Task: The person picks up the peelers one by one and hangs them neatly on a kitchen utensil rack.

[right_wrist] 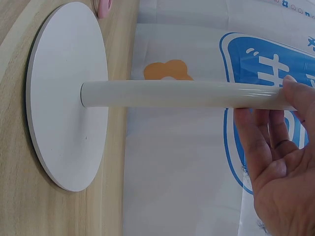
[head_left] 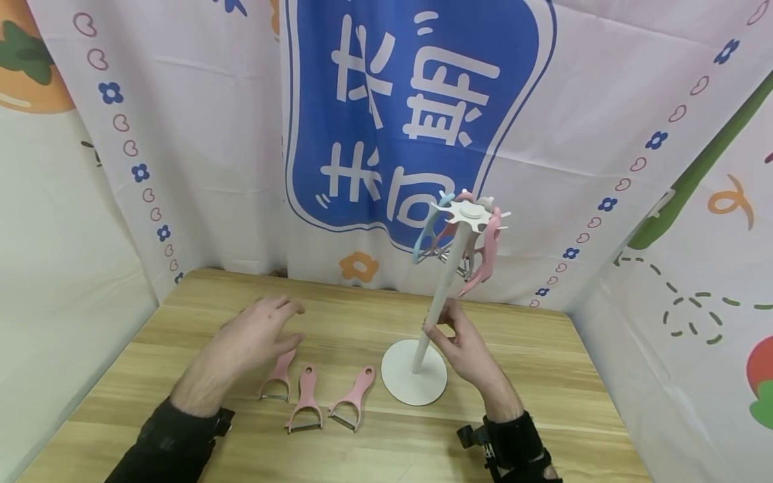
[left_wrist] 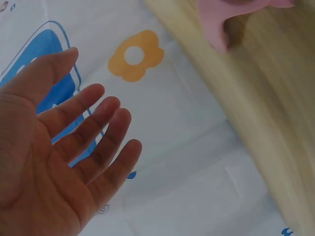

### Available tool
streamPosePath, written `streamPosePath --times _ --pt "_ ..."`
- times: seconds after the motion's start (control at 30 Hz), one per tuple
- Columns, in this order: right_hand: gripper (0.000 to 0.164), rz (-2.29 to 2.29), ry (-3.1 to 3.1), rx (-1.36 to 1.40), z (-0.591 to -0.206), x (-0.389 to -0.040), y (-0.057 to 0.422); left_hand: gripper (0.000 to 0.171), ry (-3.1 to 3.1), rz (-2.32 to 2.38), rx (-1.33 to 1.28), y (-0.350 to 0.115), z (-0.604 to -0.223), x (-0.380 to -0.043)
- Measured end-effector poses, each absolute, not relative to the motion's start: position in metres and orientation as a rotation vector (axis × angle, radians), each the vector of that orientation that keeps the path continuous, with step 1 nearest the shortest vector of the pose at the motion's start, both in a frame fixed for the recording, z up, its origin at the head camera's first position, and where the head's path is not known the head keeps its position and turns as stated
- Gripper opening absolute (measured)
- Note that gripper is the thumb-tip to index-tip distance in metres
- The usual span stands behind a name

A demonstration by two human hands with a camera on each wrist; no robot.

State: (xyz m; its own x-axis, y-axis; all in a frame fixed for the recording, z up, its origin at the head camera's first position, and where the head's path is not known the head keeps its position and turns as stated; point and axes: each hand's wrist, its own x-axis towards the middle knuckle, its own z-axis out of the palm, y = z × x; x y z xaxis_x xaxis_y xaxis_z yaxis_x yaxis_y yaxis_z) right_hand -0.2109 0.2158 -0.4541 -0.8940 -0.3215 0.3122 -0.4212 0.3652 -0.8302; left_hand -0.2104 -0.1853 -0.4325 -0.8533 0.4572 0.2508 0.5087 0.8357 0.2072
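Observation:
My right hand holds the lower pole of a white rack between thumb and fingers, and the right wrist view shows the same hold. The rack's round base rests on the table. From its top hooks hang a blue peeler, a pink peeler and others partly hidden behind the pole. Three pink Y-shaped peelers lie to the left of the base: a left one, a middle one and a right one. Over the left one hovers my left hand, fingers spread and holding nothing.
The wooden table ends at a hanging white cloth with a blue printed panel behind the rack. More printed cloth closes off the left and right sides. The rack's hooked top stands high above the table, in front of the back cloth.

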Motion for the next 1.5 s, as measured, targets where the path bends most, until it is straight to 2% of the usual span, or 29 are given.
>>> streamPosePath --times 0.23,0.63,1.1,1.5 --pt "0.035 1.593 -2.508 0.694 -0.455 -0.211 0.216 0.052 -2.884 -0.422 -0.698 -0.189 -0.446 -0.210" --pt "0.036 1.576 -2.506 0.683 -0.454 -0.211 0.216 0.047 -3.054 -0.368 -0.601 -0.189 -0.452 -0.202" --pt "0.035 1.584 -2.520 0.675 -0.454 -0.211 0.215 0.060 -3.243 -0.347 -0.557 -0.188 -0.459 -0.199" --pt "0.035 1.585 -2.519 0.673 -0.452 -0.211 0.215 0.053 -3.272 -0.372 -0.545 -0.188 -0.464 -0.203"
